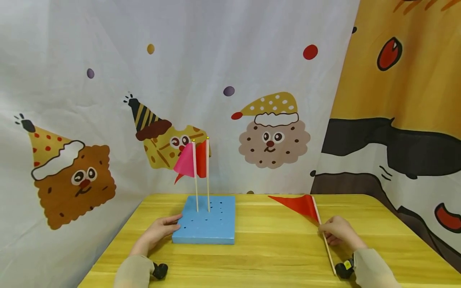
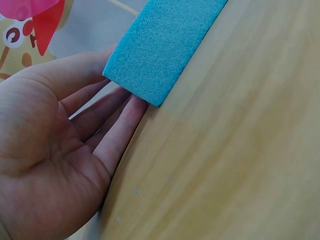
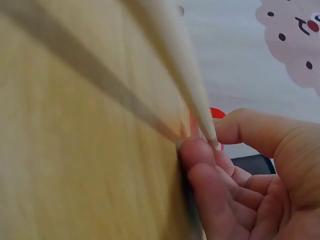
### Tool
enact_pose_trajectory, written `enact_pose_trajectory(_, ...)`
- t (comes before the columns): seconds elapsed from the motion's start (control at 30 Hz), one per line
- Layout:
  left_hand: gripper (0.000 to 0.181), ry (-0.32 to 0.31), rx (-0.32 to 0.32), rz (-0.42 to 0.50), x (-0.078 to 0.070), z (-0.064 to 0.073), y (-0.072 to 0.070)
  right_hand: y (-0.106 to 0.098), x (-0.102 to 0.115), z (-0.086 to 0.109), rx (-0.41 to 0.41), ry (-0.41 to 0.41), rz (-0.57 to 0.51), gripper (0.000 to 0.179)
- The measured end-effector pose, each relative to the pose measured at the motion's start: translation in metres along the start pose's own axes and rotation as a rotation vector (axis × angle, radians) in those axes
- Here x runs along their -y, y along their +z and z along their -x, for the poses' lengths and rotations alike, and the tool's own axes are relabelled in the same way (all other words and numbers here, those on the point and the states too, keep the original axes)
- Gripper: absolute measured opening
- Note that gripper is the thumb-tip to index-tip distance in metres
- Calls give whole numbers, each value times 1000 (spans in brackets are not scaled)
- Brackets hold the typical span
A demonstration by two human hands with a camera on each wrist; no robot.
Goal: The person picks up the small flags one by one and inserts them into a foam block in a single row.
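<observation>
My left hand [image 1: 161, 231] touches the left edge of a light-blue foam block [image 1: 203, 232], its fingers fairly straight. In the left wrist view, fingers [image 2: 120, 132] lie at the block's corner [image 2: 150, 55], low by the tabletop. Two flags stand upright in holes of that block: a pink flag [image 1: 185, 162] and a red flag [image 1: 202, 160] partly behind it. Over on the right, my right hand [image 1: 338, 230] pinches the wooden stick [image 3: 172, 55] of another red flag [image 1: 300, 206]. This flag slants, its cloth pointing left and away and the stick's lower end towards me.
More small holes dot the block's top. Both things are on a yellow wood-grain table [image 1: 273, 248]. A cartoon-printed cloth [image 1: 216, 60] hangs behind it. Black wrist devices [image 1: 160, 271] sit at both sleeves, the right one close to the stick's end.
</observation>
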State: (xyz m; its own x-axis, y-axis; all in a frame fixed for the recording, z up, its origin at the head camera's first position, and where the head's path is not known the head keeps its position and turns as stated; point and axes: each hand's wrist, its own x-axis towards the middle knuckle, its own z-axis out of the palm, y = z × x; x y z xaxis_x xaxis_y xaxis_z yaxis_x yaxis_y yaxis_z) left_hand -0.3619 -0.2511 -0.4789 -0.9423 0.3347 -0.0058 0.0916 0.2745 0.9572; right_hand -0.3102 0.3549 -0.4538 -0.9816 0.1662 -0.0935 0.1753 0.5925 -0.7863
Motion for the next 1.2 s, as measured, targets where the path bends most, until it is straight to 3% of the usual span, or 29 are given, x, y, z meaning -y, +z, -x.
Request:
enact_pose_trajectory(0.17, 56, 2, 0, -3, -2, 0, 1, -3, -6, -2, 31, 28, -103, 24)
enact_pose_trajectory(0.5, 56, 2, 5, -7, -3, 3, 1, -7, -13, -9, 141, 25, -255, 51)
enact_pose_trajectory(0.83, 56, -1, -13, -32, -2, 3, 0, -14, -10, -16, 349, -30, -518, 29)
enact_pose_trajectory(1.03, 56, 14, -15, -39, -1, 3, -1, -18, 0, -20, 408, -66, -542, 30)
enact_pose_trajectory(1.2, 57, 36, 15, -32, -2, 3, -1, -21, 20, -15, 397, -97, -514, 50)
